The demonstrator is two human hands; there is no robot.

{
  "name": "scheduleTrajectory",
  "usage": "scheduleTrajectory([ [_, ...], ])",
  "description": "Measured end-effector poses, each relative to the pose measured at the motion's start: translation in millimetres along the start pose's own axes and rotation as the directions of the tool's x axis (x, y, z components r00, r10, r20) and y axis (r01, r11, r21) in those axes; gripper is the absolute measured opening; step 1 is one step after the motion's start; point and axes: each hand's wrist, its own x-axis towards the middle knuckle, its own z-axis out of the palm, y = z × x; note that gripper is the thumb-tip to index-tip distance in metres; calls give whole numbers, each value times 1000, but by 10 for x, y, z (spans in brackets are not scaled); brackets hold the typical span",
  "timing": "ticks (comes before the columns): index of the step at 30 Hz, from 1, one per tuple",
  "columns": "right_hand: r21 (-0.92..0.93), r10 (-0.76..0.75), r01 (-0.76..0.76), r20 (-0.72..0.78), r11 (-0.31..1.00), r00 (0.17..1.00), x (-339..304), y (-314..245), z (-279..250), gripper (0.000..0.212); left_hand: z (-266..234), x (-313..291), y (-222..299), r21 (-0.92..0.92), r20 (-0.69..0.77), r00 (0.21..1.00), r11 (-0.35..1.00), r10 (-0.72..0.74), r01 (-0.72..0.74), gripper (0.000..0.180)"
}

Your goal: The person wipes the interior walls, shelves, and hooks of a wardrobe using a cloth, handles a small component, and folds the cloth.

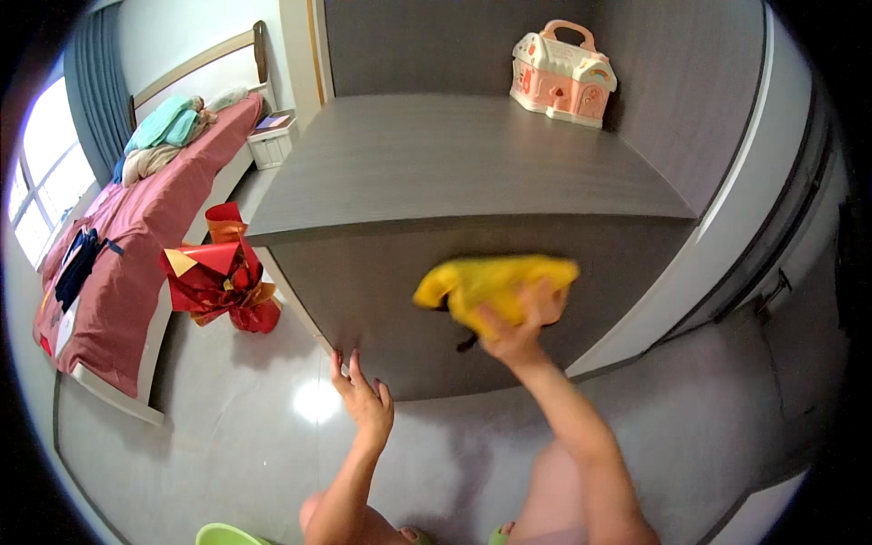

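Observation:
A bright yellow cloth point(481, 277) lies spread against the dark grey-brown front panel of a low cabinet point(363, 291). My right hand point(520, 334) presses on the cloth with its fingers over it, and its edges look slightly blurred. A small black part sticks out below the cloth. At the panel's lower left edge, my left hand point(368, 407) touches the cabinet with fingers stretched out and nothing held. A pink and white toy house point(561, 77) with a carrying handle stands on the cabinet top, at the back right.
Left of the cabinet, a red wrapped bouquet point(222, 277) stands on the shiny grey floor point(245, 400). A bed point(195, 168) with a pink cover and piled clothes lies farther left, by a white nightstand point(271, 145). A green basin point(227, 536) shows at the lower edge.

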Motion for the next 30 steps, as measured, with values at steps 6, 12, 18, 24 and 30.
scheduleTrajectory([
  [6,458,-523,259,690,851,500,-2050,-380,88,53,110,-45,233,-26,15,1000,1000,-6,6,76],
  [12,273,-656,639,569,719,496,-1718,378,-293,49,329,-162,241,123,36,957,949,288,-290,76],
  [18,-120,-207,242,250,963,946,38,1343,-769,32,564,-245,222,236,245,884,860,398,-452,79],
  [24,-71,5,-1,47,997,999,-1199,911,-299,27,780,-310,164,248,226,888,858,400,-449,80],
  [30,-85,262,-253,475,964,840,-2616,307,-561,21,639,-260,245,232,313,863,849,397,-475,81],
])
